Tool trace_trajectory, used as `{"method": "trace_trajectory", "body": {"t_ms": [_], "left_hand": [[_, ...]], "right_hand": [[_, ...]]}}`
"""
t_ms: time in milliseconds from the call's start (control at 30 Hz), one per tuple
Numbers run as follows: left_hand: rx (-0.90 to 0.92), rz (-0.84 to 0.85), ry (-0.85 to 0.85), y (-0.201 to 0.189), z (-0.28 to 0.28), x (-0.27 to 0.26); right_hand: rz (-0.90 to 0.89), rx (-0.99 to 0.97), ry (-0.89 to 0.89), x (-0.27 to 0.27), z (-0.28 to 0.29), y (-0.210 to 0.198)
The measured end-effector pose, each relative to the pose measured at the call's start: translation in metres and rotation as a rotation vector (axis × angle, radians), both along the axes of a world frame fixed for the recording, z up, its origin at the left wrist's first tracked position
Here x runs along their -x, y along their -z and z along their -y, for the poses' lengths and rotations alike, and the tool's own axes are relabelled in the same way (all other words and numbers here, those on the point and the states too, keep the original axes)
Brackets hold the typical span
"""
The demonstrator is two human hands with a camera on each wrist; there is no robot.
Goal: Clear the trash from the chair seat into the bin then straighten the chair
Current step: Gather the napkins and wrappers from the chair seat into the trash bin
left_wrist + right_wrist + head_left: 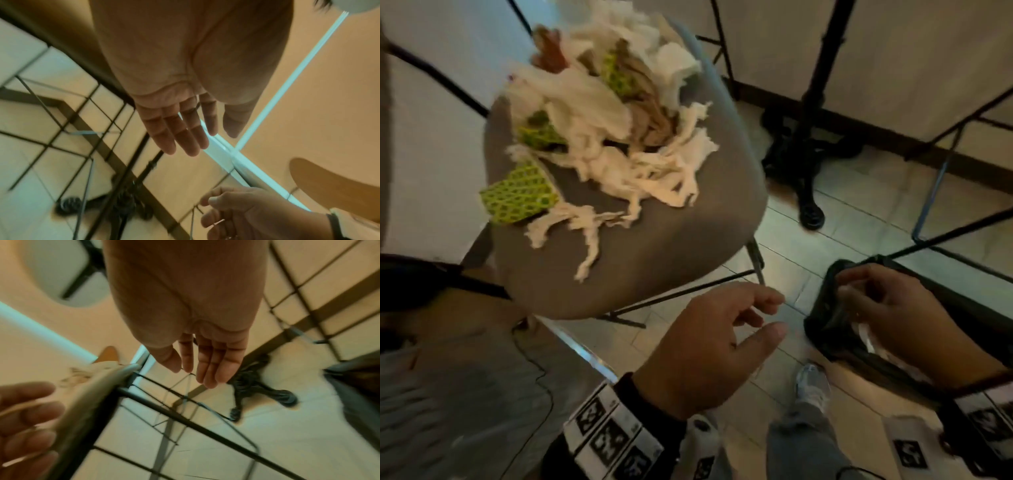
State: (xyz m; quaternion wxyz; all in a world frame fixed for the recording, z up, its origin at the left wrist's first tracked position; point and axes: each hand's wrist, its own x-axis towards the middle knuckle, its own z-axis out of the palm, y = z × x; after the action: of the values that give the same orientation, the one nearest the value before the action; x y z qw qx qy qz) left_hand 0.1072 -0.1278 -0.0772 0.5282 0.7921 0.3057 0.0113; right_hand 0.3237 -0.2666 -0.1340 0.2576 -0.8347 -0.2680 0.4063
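Trash, a heap of torn white paper napkins, brown scraps and green-patterned wrappers (599,137), lies piled on the rounded grey chair seat (671,240) and reaches towards its front edge. The black bin lined with a dark bag (835,339) stands on the pale tiled floor (842,205), to the right of the chair and near my shoe. My left hand (709,356) hangs just below the seat's front edge, fingers loose, grasping nothing. My right hand (893,308) hovers over the bin's mouth, fingers relaxed and empty. A black cast-iron table base (808,154) stands beyond the chair.
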Motion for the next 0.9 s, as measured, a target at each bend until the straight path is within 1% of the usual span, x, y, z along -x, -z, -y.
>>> {"method": "trace_trajectory", "body": {"t_ms": [33,100,200,267,333,400,467,533,600,700,767,833,900], "left_hand": [[-0.033,0.019,-0.043,-0.011,-0.006,0.013],[-0.126,0.077,-0.195,-0.034,-0.025,0.054],[-0.296,0.13,-0.398,-0.043,-0.052,0.096],[-0.422,0.132,-0.508,-0.041,-0.072,0.114],[-0.537,0.087,-0.584,-0.039,-0.092,0.123],[-0.538,0.017,-0.647,-0.039,-0.11,0.124],[-0.511,-0.083,-0.669,-0.038,-0.127,0.118],[-0.558,-0.202,-0.642,-0.036,-0.139,0.11],[-0.624,-0.282,-0.596,-0.033,-0.146,0.103],[-0.692,-0.321,-0.55,-0.029,-0.144,0.096],[-0.689,-0.328,-0.514,-0.026,-0.14,0.094],[-0.65,-0.32,-0.485,-0.02,-0.138,0.093],[-0.633,-0.342,-0.462,-0.016,-0.138,0.091]], "right_hand": [[0.018,-0.046,-0.022,0.008,-0.015,-0.023],[0.059,-0.124,-0.13,0.035,-0.054,-0.06],[0.105,-0.212,-0.223,0.069,-0.104,-0.102],[0.189,-0.26,-0.27,0.085,-0.134,-0.109],[0.276,-0.312,-0.287,0.096,-0.158,-0.113],[0.364,-0.316,-0.336,0.103,-0.177,-0.113],[0.436,-0.233,-0.409,0.111,-0.192,-0.113],[0.476,-0.147,-0.453,0.119,-0.204,-0.11],[0.534,-0.08,-0.482,0.127,-0.212,-0.105],[0.616,-0.007,-0.517,0.133,-0.217,-0.098],[0.672,0.01,-0.537,0.134,-0.219,-0.093],[0.701,-0.015,-0.562,0.133,-0.222,-0.087],[0.692,-0.099,-0.583,0.132,-0.223,-0.082]]}}
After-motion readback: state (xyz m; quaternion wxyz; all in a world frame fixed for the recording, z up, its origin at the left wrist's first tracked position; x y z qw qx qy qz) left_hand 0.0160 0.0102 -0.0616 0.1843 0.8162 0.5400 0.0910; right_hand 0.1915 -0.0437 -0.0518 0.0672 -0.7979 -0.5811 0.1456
